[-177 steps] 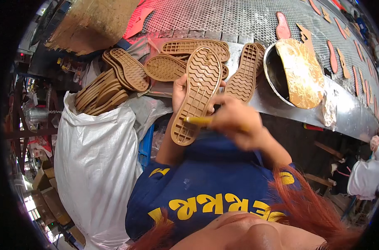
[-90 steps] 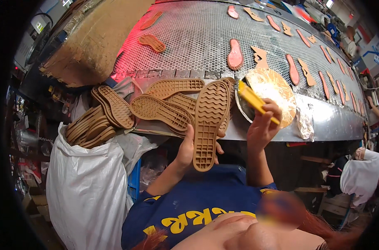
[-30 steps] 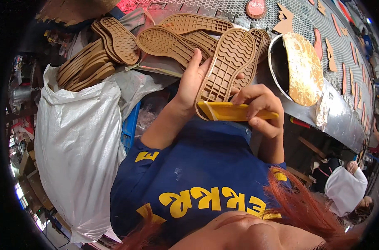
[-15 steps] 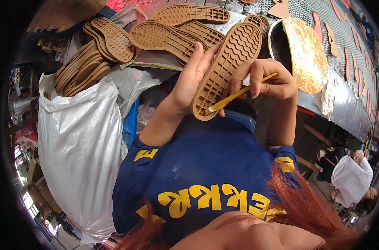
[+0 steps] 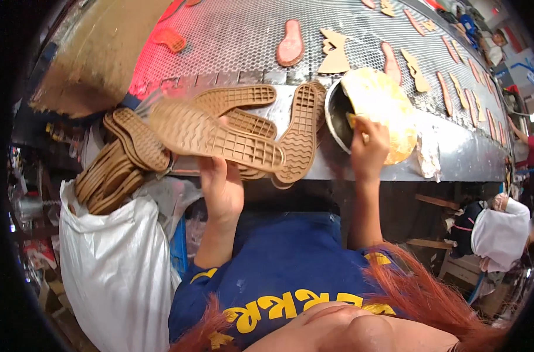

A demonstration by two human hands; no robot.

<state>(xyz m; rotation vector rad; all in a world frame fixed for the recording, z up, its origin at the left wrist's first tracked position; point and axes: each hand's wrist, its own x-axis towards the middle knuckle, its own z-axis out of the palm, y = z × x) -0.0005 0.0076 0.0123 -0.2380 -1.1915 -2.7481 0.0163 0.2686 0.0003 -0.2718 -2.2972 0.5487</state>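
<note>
My left hand [image 5: 221,188] grips a tan rubber shoe sole [image 5: 220,136] from below, its treaded face turned toward me; the sole's left end is smeared by motion. My right hand [image 5: 369,144] is at the mouth of a round pot [image 5: 333,120], fingers closed on a thin yellow-handled brush [image 5: 352,121], most of which is hidden. A gold, foil-like cover [image 5: 390,111] lies over the pot's right part. Behind the held sole, more soles [image 5: 237,97] are piled on the bench edge, and another sole [image 5: 302,132] lies just left of the pot.
A metal mesh conveyor [image 5: 232,47] carries pink insoles [image 5: 290,44] and tan cut pieces [image 5: 334,53]. At left a white sack [image 5: 114,264] holds stacked soles [image 5: 105,182]. A brown board-like block [image 5: 102,53] stands far left. A person in white [image 5: 502,234] is at the right.
My left hand has moved left and away from me with the sole, which now lies more level. My right hand has left the sole and gone with the brush to the pot.
</note>
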